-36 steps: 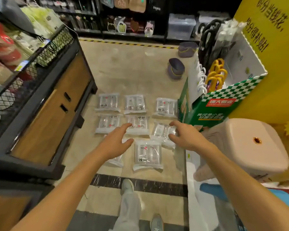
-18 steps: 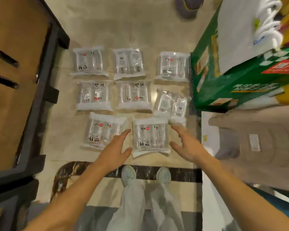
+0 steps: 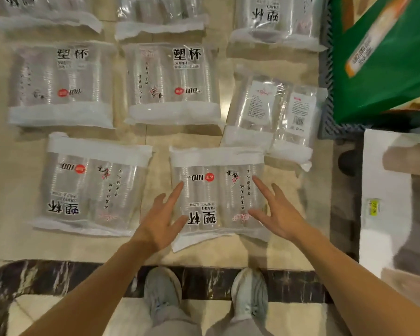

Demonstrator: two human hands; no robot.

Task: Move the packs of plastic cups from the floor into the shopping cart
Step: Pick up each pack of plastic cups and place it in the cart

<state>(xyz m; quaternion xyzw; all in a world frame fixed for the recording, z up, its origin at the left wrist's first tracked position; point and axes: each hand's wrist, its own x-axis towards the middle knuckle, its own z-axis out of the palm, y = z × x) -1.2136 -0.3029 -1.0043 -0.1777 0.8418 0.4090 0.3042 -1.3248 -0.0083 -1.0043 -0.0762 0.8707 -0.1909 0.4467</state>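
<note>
Several clear packs of plastic cups lie flat on the beige floor in rows. The nearest pack lies just beyond my feet. My left hand is at its left edge with fingers straight and spread. My right hand reaches over its right side, fingers also spread, holding nothing. Whether either hand touches the pack I cannot tell. Another pack lies to its left, and a tilted pack to its upper right. The shopping cart is out of view.
A green cardboard display box stands at the upper right, close to the packs. A pale stool is at the right edge. A dark marble floor strip runs under my shoes.
The view has dropped much closer to the floor. Both hands have come inward and now flank the nearest pack.
</note>
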